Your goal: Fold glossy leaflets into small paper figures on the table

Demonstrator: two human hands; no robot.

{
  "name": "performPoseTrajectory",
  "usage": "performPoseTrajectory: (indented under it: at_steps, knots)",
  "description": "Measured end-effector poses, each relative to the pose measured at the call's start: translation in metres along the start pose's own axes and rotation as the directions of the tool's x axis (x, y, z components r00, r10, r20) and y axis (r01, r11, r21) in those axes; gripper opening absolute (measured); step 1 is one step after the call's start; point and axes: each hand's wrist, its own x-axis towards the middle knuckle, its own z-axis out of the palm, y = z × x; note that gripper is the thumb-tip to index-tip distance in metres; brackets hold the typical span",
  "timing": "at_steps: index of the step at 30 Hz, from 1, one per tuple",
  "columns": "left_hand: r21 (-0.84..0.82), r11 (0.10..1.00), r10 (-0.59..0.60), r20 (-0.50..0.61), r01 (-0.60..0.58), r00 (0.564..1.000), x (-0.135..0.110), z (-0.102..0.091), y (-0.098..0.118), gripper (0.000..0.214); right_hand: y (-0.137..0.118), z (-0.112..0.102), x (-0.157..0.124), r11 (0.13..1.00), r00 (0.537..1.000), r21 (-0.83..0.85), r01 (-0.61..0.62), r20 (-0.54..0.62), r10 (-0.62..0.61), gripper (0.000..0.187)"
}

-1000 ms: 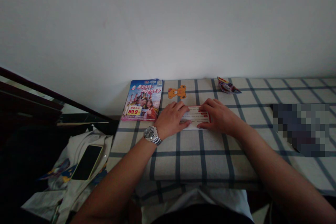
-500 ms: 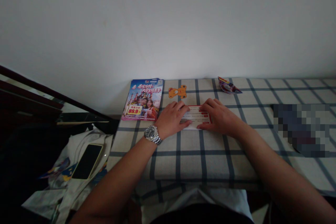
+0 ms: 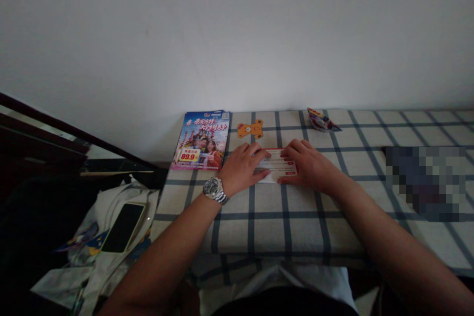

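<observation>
A small white paper with red print (image 3: 276,165) lies on the checked tablecloth (image 3: 281,217) in front of me. My left hand (image 3: 242,165), with a metal watch at the wrist, rests flat on the paper's left end, fingers stretched over it. My right hand (image 3: 309,164) presses on the paper's right end with its fingers curved down onto it. Both hands hide the paper's ends.
A colourful flyer (image 3: 203,139) lies at the table's left back corner, an orange bear cutout (image 3: 251,129) beside it. A folded printed paper shape (image 3: 320,121) sits near the wall. A phone (image 3: 123,227) lies on cloth left of the table. A blurred patch (image 3: 425,180) is at right.
Nearly nothing has moved. My fingers have shifted very slightly on the paper; it lies in the same place.
</observation>
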Motion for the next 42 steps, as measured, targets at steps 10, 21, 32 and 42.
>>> performPoseTrajectory:
  at_steps: [10, 21, 32, 42]
  knots:
    - [-0.023, 1.0, 0.017, 0.007, -0.017, 1.0, -0.0029, -0.0025, 0.0, 0.049, 0.0004, -0.0005, 0.0002, 1.0, 1.0, 0.004, 0.008, -0.003, -0.008, 0.055]
    - [0.008, 1.0, 0.005, 0.018, -0.005, 1.0, -0.0031, 0.0003, 0.0002, 0.063, -0.0016, -0.0018, 0.0006, 1.0, 1.0, -0.004, 0.001, -0.005, -0.001, 0.054]
    - [0.018, 1.0, -0.015, 0.021, 0.015, 1.0, -0.0023, -0.0015, 0.0045, 0.067, -0.0046, -0.0042, -0.0004, 1.0, 1.0, -0.022, 0.001, 0.001, -0.001, 0.053]
    - [0.004, 1.0, -0.021, 0.002, 0.021, 1.0, -0.0014, 0.0, 0.0038, 0.067, -0.0036, -0.0005, -0.0002, 0.999, 1.0, -0.037, 0.001, -0.001, -0.001, 0.056]
